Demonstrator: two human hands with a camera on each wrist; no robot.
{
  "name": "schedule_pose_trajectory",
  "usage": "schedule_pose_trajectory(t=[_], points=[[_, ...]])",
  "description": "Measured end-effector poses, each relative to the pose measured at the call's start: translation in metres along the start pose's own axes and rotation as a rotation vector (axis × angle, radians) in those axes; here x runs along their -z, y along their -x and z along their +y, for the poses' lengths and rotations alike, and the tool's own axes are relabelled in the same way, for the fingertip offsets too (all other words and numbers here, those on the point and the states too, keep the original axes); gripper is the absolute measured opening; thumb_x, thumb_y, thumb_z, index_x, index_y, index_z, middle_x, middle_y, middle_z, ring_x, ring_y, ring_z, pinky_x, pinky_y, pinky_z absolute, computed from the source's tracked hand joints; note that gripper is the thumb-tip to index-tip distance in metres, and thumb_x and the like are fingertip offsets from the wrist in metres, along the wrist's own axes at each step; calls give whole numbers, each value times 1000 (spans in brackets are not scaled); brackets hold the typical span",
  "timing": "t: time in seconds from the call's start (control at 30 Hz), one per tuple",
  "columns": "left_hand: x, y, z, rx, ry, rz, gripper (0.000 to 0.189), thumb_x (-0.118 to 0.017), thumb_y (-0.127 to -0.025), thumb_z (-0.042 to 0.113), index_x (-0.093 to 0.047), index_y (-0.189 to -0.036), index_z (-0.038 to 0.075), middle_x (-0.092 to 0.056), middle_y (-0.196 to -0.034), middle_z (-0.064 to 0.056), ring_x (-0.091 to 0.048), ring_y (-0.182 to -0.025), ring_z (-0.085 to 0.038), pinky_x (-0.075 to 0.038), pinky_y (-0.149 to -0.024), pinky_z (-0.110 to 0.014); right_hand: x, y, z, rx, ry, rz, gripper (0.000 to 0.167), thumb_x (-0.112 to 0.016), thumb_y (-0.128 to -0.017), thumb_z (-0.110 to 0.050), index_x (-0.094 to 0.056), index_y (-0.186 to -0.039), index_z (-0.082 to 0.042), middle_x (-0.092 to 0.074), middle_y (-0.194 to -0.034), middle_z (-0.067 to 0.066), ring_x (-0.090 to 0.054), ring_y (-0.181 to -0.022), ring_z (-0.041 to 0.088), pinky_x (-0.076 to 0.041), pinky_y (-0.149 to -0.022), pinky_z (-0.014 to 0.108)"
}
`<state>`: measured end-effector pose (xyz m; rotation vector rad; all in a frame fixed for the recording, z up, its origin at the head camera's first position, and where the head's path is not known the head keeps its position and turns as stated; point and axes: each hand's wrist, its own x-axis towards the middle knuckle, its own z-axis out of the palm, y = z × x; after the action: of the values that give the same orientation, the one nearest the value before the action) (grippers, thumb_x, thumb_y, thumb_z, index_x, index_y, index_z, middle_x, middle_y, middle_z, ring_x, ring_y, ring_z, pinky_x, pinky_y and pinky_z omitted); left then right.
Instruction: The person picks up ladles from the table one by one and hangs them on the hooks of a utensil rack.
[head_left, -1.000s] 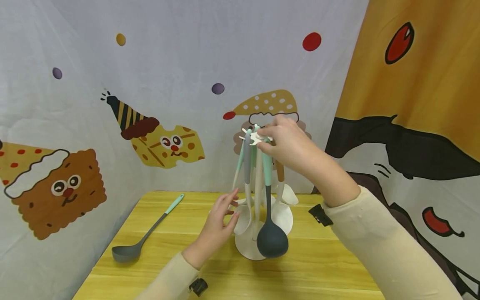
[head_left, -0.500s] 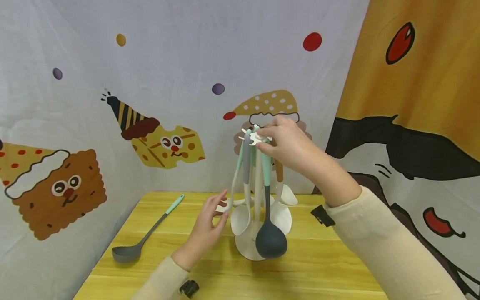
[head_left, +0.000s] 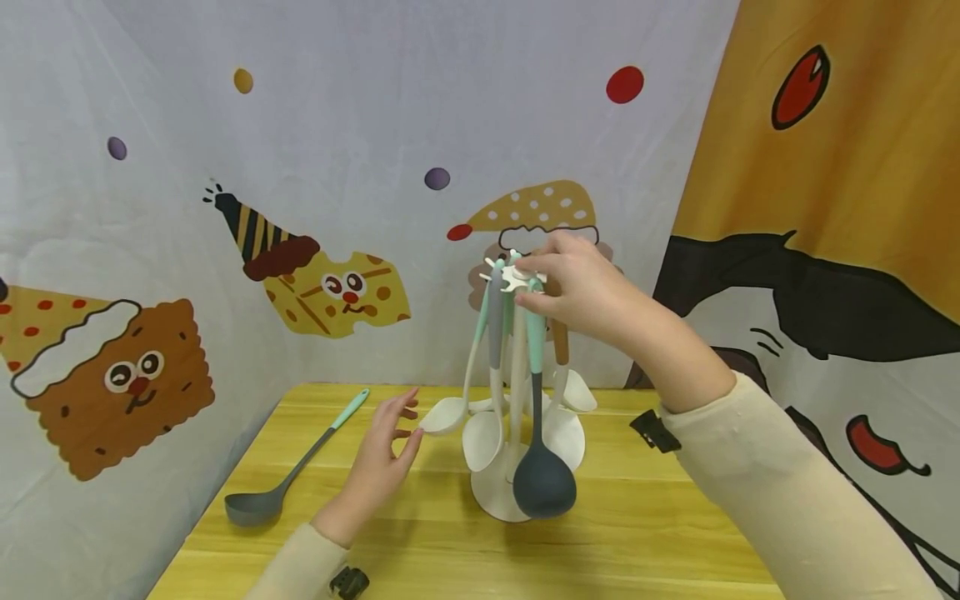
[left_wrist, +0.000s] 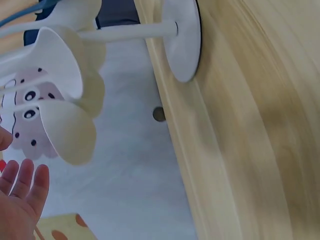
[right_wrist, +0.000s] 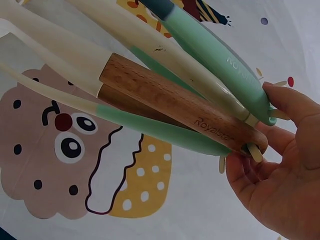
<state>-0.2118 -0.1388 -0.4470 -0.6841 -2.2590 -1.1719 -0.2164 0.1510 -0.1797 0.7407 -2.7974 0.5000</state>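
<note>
A white utensil rack stands on the table, several ladles and spoons hanging from its hooked top. My right hand grips that hooked top; in the right wrist view its fingers curl round the hook ends beside the wood and mint handles. My left hand is left of the rack with loosely spread fingers and nothing held. Its fingertips are right by a white ladle with a mint handle, which swings out to the left. A dark ladle with a mint handle hangs at the front.
A grey ladle with a mint handle lies at the left of the wooden table. Behind the table hangs a printed cloth with cartoon food. The rack's round base is near the table's middle.
My left hand has moved left, away from the rack, and the white ladle beside it now shows farther out. My right hand stays at the rack's top.
</note>
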Motion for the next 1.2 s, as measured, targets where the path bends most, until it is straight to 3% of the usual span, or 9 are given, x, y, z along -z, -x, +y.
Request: schedule_pose_trajectory(t=[0.2,0.4,0.67,0.8,1.2], points=[[12,5,-8,47,-40,4,62,-67,-96,-9,-47,-153,4,-56,-132,-19,-62,-113,-36,-63,-85,-46,3,1,2,11,48,9,46,-70,-102,-28,-65,-144,-10,-57,-132,15,-39,-130,38,-38,-106,55],[25,9,-19,109,-83,2,61,-67,-97,-7,-47,-153,5,-56,-131,-18,-61,-114,-34,-62,-86,-50,6,-1,13,68,17,-40,51,-72,-101,-26,-61,-147,-10,-54,-138,16,-37,-132,39,-37,-107,57],[35,13,-34,123,-161,-5,61,-68,-97,-6,-46,-153,2,-57,-131,-19,-61,-112,-34,-60,-85,-51,3,-6,33,261,-85,-23,47,-73,-98,-14,-63,-143,-2,-55,-144,21,-44,-134,39,-35,-113,60],[38,13,-40,140,-183,-8,61,-68,-96,-7,-46,-153,0,-57,-130,-20,-61,-113,-36,-58,-86,-56,2,-7,37,316,-88,-9,44,-71,-99,-12,-64,-141,-1,-57,-142,21,-44,-136,40,-30,-116,61],[56,19,-71,317,-251,-96,59,-65,-100,-1,-41,-153,-8,-52,-138,-33,-56,-125,-51,-53,-100,-62,-1,-8,34,291,-70,-10,45,-69,-100,-12,-63,-143,-1,-56,-142,23,-43,-133,42,-39,-107,59]])
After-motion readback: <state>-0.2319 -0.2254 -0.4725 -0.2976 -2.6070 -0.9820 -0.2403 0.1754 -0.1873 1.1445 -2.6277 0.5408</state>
